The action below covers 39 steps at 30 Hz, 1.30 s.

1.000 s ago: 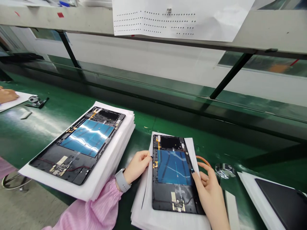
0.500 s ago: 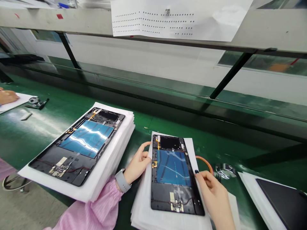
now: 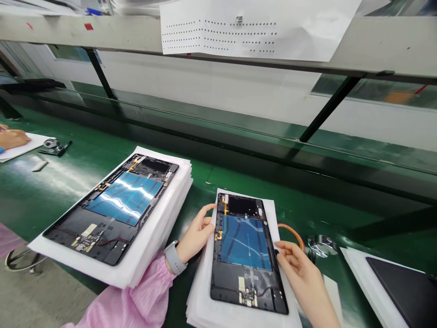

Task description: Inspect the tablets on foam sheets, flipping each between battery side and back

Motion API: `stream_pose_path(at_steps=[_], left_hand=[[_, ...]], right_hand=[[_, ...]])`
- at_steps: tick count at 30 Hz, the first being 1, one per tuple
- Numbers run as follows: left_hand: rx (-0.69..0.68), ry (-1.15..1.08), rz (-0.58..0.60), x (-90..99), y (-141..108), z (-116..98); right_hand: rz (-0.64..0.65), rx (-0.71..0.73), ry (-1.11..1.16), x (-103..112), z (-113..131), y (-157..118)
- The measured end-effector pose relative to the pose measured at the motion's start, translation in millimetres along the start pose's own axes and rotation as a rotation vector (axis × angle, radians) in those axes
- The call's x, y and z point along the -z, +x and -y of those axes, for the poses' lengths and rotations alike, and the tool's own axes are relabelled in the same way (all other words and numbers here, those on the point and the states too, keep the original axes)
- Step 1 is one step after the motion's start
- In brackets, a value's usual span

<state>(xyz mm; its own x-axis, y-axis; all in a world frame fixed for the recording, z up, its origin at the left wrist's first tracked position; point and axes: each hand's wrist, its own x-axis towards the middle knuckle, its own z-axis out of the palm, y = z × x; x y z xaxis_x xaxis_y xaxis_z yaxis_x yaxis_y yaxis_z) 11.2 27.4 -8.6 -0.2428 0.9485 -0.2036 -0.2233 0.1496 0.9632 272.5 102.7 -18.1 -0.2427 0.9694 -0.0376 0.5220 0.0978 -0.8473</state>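
An open black tablet housing [image 3: 247,291] with a blue battery panel [image 3: 245,243] lies on a stack of white foam sheets [image 3: 201,291]. My left hand [image 3: 196,232] grips its left edge, and my right hand [image 3: 293,269] pinches its right edge. A grey smartwatch [image 3: 175,257] sits on my left wrist, above a pink sleeve [image 3: 126,303]. To the left, a second open tablet housing [image 3: 102,237] rests on its own foam stack [image 3: 164,214]. An orange cable loop [image 3: 292,234] shows beyond my right hand.
A round metal dish [image 3: 321,246] and a dark tablet panel [image 3: 399,291] on white sheeting lie to the right on the green bench. At far left, a co-worker's hand [image 3: 12,139] rests on white sheeting near a metal tool [image 3: 54,146]. A dotted paper [image 3: 218,32] hangs above.
The tablet housing has turned slightly between my hands, its lower end swinging left. My right hand has shifted up along the edge.
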Motion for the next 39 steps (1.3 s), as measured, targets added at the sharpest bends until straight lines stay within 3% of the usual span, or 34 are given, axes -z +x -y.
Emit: stream_pose_path(at_steps=[7, 14, 24, 26, 28, 30, 33, 35, 39], left_hand=[[-0.017, 0.009, 0.002, 0.0, -1, -1], [-0.024, 0.006, 0.013, -0.7, -1, -3], [-0.018, 0.051, -0.009, 1.1, 3, 3], [-0.024, 0.064, -0.004, 1.9, 3, 3], [-0.011, 0.077, -0.004, 2.7, 4, 3], [0.016, 0.082, -0.008, 3.4, 4, 3], [0.030, 0.080, 0.000, 4.0, 3, 3], [0.017, 0.088, 0.003, 3.9, 3, 3], [0.034, 0.103, 0.001, 3.3, 2, 2]], right_hand=[[0.124, -0.058, 0.116, 2, 10, -3], [0.077, -0.085, 0.173, 1, 11, -1], [0.123, -0.073, 0.140, 3, 8, -2], [0.054, -0.064, 0.096, 9, 7, 0], [-0.098, -0.077, -0.033, 17, 6, 3], [-0.293, -0.065, -0.247, 25, 3, 8], [-0.514, 0.066, -0.572, 30, -5, 16], [-0.539, 0.142, -0.706, 30, -12, 20], [-0.508, 0.163, -0.806, 28, -19, 23]])
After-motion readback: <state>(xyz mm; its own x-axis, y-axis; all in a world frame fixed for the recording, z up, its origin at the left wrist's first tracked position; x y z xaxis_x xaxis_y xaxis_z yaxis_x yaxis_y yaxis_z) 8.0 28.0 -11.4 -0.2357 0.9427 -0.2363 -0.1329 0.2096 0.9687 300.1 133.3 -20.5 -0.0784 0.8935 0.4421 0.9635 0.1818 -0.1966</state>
